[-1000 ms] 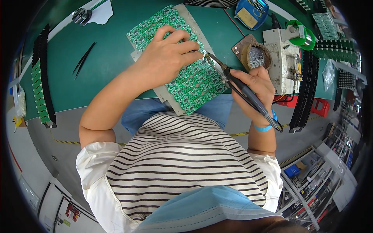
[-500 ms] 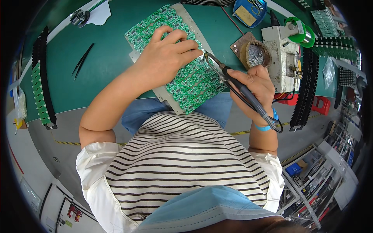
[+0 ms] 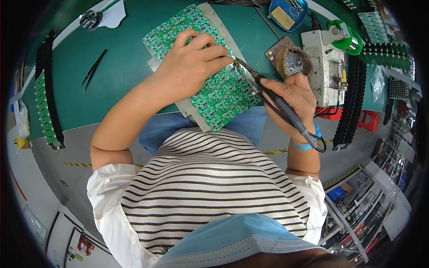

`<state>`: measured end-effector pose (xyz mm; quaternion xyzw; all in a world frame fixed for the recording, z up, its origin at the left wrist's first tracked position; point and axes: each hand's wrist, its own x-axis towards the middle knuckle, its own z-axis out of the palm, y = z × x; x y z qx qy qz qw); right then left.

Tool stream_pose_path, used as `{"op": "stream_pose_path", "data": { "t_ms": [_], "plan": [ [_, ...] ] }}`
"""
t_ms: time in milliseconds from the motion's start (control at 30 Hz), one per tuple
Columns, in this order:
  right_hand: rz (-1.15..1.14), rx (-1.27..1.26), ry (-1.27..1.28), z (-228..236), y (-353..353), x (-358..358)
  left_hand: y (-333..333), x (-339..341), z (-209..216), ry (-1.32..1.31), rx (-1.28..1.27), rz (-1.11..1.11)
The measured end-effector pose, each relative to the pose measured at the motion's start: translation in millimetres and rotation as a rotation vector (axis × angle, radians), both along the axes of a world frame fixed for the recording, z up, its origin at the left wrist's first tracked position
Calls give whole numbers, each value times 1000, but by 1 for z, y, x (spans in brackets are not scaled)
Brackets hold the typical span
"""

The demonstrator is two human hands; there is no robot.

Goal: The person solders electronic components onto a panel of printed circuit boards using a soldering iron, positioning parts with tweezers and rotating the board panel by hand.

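Note:
A panel of green circuit boards (image 3: 225, 96) lies at a slant on a grey carrier plate (image 3: 218, 15). My left hand (image 3: 190, 67) rests over its middle, fingers arched and spread, pressing on the boards. Its index fingertip lies close to the metal tip of a soldering iron; the thumb is hidden beneath the hand. My right hand (image 3: 292, 100) is closed around the dark handle of the soldering iron (image 3: 282, 105), which points up and left onto the boards' right edge. Whether the left fingertips pin some tiny part cannot be made out.
Black tweezers (image 3: 94, 70) lie on the green mat at left. Right of the boards stand a round tin (image 3: 296, 62), a worn metal-cased unit (image 3: 313, 67) and a green solder wire spool (image 3: 348, 38). A blue tray (image 3: 287, 14) sits behind. Black racks (image 3: 351, 102) flank both sides.
Both hands and the iron stay almost in place. The iron's tip has shifted very slightly by the left index fingertip.

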<state>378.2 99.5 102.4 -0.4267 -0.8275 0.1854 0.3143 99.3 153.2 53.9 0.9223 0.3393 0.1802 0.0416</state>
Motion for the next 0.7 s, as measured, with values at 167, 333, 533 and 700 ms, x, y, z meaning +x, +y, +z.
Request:
{"op": "stream_pose_path", "data": {
  "t_ms": [167,333,533,700],
  "plan": [
    [4,-13,5,2,0,1,0,0,0,-3,0,0],
    [2,-15,-13,8,-1,6,0,0,0,-11,-2,2],
    [-299,111,-1,8,-27,14,-1,1,-1,-25,-2,4],
    [-580,185,27,-7,-52,20,-1,0,-3,-70,11,21]
  ]
}}
